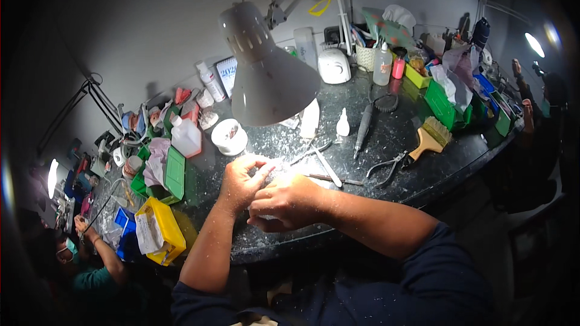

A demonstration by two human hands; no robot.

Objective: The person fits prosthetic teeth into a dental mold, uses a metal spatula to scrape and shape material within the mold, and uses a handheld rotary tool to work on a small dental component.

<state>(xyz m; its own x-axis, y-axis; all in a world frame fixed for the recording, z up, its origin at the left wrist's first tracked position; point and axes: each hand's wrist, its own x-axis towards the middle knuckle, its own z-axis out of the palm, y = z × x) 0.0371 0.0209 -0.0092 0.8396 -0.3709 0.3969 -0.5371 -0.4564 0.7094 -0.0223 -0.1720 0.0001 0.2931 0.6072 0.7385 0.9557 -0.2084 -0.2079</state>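
My left hand [243, 182] and my right hand [289, 201] are close together under the lamp at the front of the dark, dust-speckled table [254, 246]. The left thumb and fingers are pinched together. Curled fingers close my right hand just beside it. Whatever they hold is too small or hidden to make out. Just beyond the right hand lie a thin white stick-like tool [327, 166] and a slim dark tool [338, 179]. Pliers [386, 170] with dark handles rest farther right, near a wooden-handled brush [430, 139].
The grey lamp [272, 78] hangs low over the work. A white tub [229, 137], a small white bottle [342, 124] and a corded rotary handpiece [364, 130] stand or lie beyond. Yellow [175, 229] and green bins [176, 172] flank the left; another person [103, 259] works there.
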